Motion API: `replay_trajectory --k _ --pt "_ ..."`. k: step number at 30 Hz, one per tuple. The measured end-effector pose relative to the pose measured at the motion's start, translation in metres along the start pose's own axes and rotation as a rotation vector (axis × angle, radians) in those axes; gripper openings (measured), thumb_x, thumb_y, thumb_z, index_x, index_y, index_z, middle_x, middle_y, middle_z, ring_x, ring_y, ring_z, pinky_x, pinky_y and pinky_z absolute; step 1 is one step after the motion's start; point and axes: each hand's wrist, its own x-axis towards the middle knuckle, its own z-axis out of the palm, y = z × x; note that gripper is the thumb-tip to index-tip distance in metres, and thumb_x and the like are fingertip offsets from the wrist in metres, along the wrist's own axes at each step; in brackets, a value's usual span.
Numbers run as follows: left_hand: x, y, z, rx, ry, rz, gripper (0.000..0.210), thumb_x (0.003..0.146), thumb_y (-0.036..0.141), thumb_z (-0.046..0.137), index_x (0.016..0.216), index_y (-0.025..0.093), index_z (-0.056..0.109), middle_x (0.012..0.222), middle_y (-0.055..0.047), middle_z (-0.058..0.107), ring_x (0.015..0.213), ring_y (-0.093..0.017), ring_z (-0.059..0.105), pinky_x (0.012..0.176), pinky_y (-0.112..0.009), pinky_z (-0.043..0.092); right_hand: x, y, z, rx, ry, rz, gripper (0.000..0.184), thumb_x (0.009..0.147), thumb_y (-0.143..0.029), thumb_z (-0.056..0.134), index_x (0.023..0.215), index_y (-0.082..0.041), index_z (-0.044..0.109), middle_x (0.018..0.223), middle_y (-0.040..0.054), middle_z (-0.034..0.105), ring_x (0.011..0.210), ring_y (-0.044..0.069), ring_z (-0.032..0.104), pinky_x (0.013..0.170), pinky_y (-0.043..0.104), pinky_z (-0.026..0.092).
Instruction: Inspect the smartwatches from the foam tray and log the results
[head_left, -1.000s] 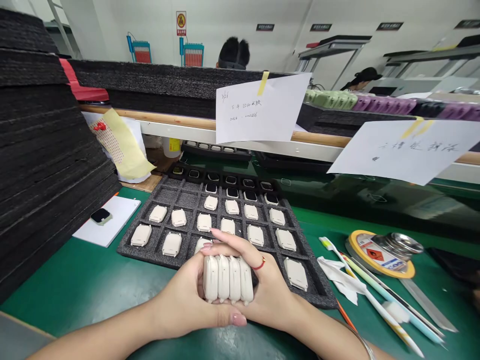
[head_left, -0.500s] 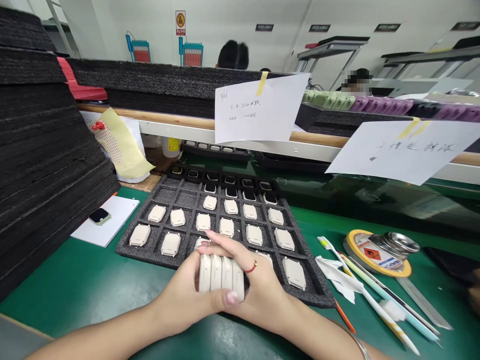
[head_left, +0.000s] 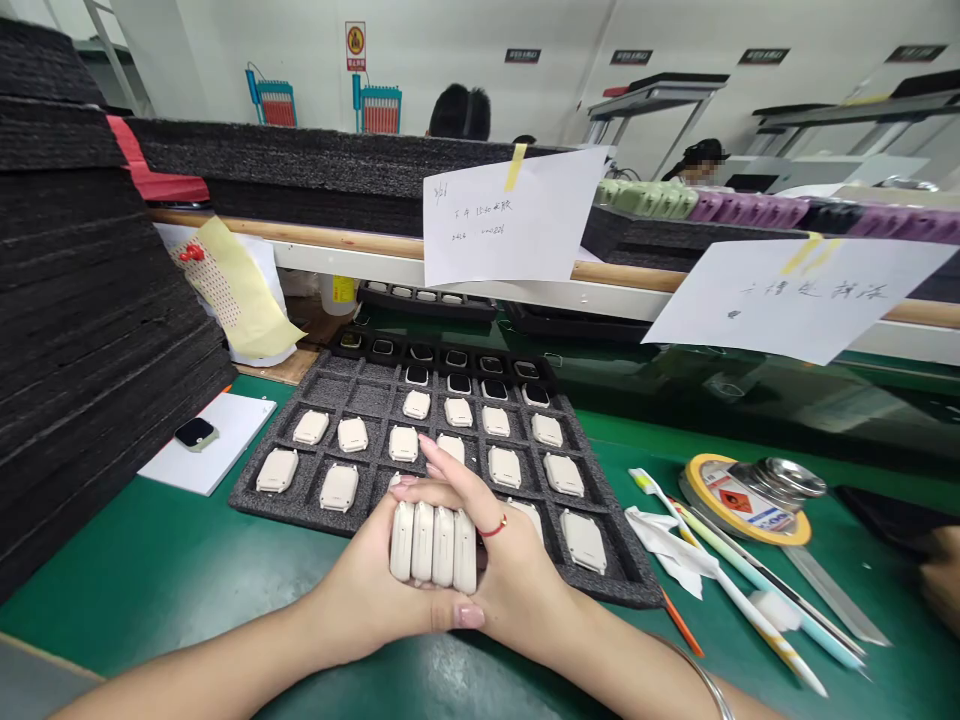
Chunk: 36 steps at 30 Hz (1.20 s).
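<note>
Several white watch cases (head_left: 433,548) stand side by side in a row, pressed between my two hands. My left hand (head_left: 375,575) closes round their left side, its thumb stretched along below them. My right hand (head_left: 517,575) wraps the right side, its fingers reaching over the top toward the left fingers. Just behind lies a black foam tray (head_left: 330,390) with compartments, many holding a white watch case (head_left: 583,541) back side up. In its far rows the dark screens face up. My hands hide part of the tray's near edge.
Toothbrushes (head_left: 739,590), a tissue (head_left: 667,545), a metal ruler (head_left: 836,595) and a yellow tape roll (head_left: 750,500) lie at the right. Stacked black foam trays (head_left: 105,300) rise at the left, beside white paper (head_left: 206,445) bearing a watch. Another person's hand (head_left: 943,575) shows at the right edge.
The held row of watch cases tilts slightly, showing more of their sides, and my left thumb sits a little lower. The view has shifted slightly; another person's hand shows more at the right.
</note>
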Motion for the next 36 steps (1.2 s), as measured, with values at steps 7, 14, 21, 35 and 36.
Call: replay_trajectory --k 7,14,21,35,36 --pt "0.003 -0.001 0.001 -0.093 0.074 -0.126 0.063 0.058 0.026 0.09 0.111 0.018 0.056 0.104 -0.005 0.065 0.103 -0.024 0.061 0.091 -0.037 0.049 0.0 0.003 0.006 -0.145 -0.016 0.014 0.096 0.079 -0.013 0.066 0.157 -0.029 0.013 0.13 0.008 0.066 0.123 0.025 0.061 0.105 0.045 0.051" --pt "0.004 0.004 0.002 -0.045 0.042 -0.13 0.069 0.055 0.022 0.088 0.114 0.018 0.051 0.104 -0.005 0.063 0.104 -0.025 0.06 0.089 -0.038 0.05 -0.002 0.008 0.004 -0.085 -0.007 -0.005 0.098 0.076 -0.011 0.069 0.157 -0.031 0.017 0.129 0.0051 0.067 0.122 0.023 0.062 0.108 0.043 0.049" --pt "0.002 0.001 -0.001 -0.015 -0.013 -0.037 0.071 0.061 0.038 0.089 0.118 0.019 0.051 0.11 -0.007 0.061 0.107 -0.026 0.058 0.092 -0.038 0.047 -0.001 0.011 0.004 -0.005 0.024 0.015 0.097 0.077 -0.017 0.075 0.156 -0.032 0.02 0.125 0.0037 0.069 0.121 0.022 0.063 0.106 0.037 0.05" --pt "-0.005 -0.001 -0.005 -0.188 0.079 -0.062 0.054 0.089 0.064 0.054 0.124 0.025 0.063 0.126 -0.005 0.061 0.126 -0.025 0.047 0.092 -0.029 0.047 0.006 -0.001 -0.004 0.016 0.01 -0.108 0.101 0.075 -0.028 0.084 0.155 -0.027 0.022 0.121 0.0056 0.07 0.118 0.023 0.065 0.106 0.036 0.05" --pt "-0.005 -0.001 -0.006 -0.187 0.079 -0.057 0.053 0.089 0.064 0.054 0.124 0.025 0.063 0.127 -0.004 0.061 0.129 -0.024 0.045 0.097 -0.029 0.045 0.006 -0.001 -0.005 0.018 0.007 -0.11 0.101 0.075 -0.028 0.084 0.155 -0.027 0.021 0.121 0.0055 0.07 0.118 0.023 0.065 0.106 0.036 0.05"
